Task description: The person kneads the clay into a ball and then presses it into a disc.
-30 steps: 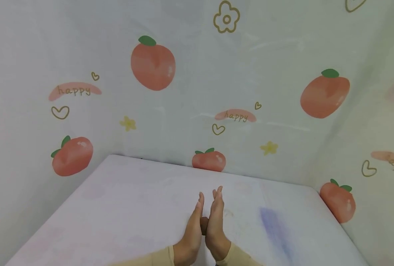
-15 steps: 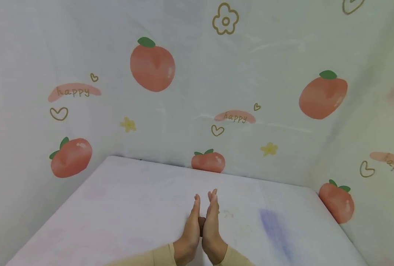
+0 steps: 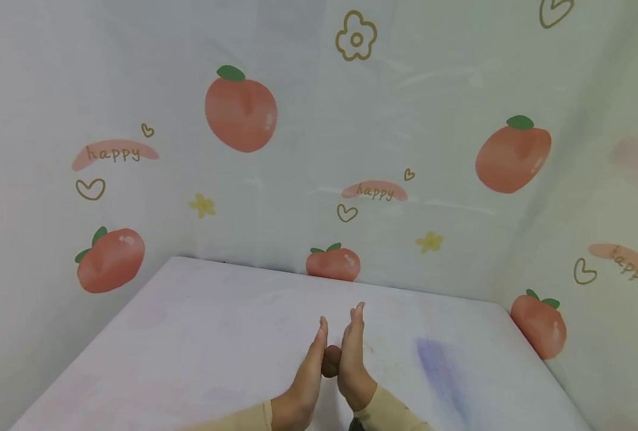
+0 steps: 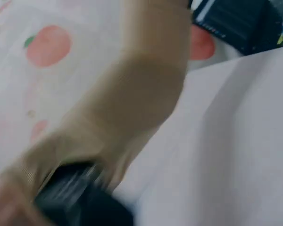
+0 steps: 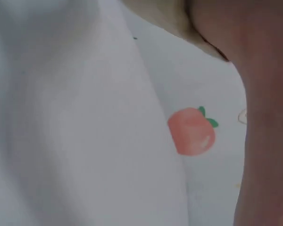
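We see both hands raised on edge over the tabletop point(image 3: 190, 335), palms facing each other, in the head view. The left hand point(image 3: 305, 374) has its fingers straight and together, pointing away from the body. The right hand point(image 3: 351, 353) is set the same way, fingers straight, its fingertips reaching a little farther forward than those of the left.

Between the two palms sits a small brown lump point(image 3: 330, 361), rounded in outline. Both palms press against it from opposite sides; no finger curls round it. The lump is held clear above the tabletop, near the heels of the hands, and only its upper part shows between them. We cannot tell what material it is made of.

Beyond the lump the fingers stand apart, with a narrow gap that widens toward the tips. Beige sleeves point(image 3: 389, 413) cover both wrists.

The tabletop is covered by a pale cloth with a faint blue smear point(image 3: 440, 371) to the right of the hands. Behind and at both sides hangs a light curtain point(image 3: 297, 179) printed with orange fruit, hearts, flowers and the word "happy".

The left wrist view shows only a blurred beige sleeve and a dark strap point(image 4: 80, 197); the right wrist view shows skin close up beside the cloth. Neither adds detail on the hands.
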